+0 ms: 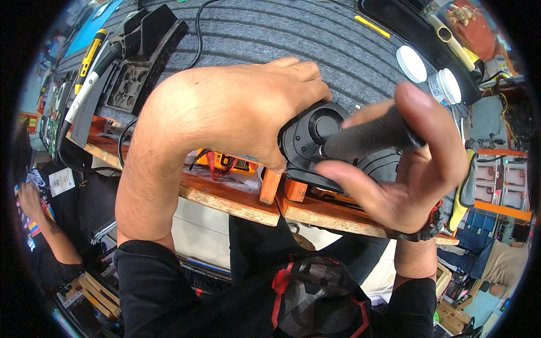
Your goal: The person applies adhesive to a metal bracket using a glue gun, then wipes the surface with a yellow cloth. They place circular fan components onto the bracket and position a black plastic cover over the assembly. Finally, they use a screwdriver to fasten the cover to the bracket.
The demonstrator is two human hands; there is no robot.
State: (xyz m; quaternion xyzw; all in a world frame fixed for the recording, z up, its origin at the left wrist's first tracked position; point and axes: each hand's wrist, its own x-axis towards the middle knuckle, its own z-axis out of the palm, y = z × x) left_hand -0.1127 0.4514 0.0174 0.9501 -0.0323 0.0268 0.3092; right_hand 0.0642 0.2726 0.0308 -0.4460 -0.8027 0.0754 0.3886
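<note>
A black plastic device with a round, finned vent lies on the grey ribbed mat, close to the bench's front edge. My left hand is closed on its left side, thumb at the near edge and fingers reaching over the far side. Above the device, my right hand grips the black handle of a screwdriver. The tool slants down to the left, its tip at the device beside the vent. The right hand is slightly blurred and covers part of the device's right side.
A soldering iron and a black stand are at the left. White lid, white jar and yellow stick lie to the right. An orange multimeter sits below the bench top. Another person's arm shows at far left.
</note>
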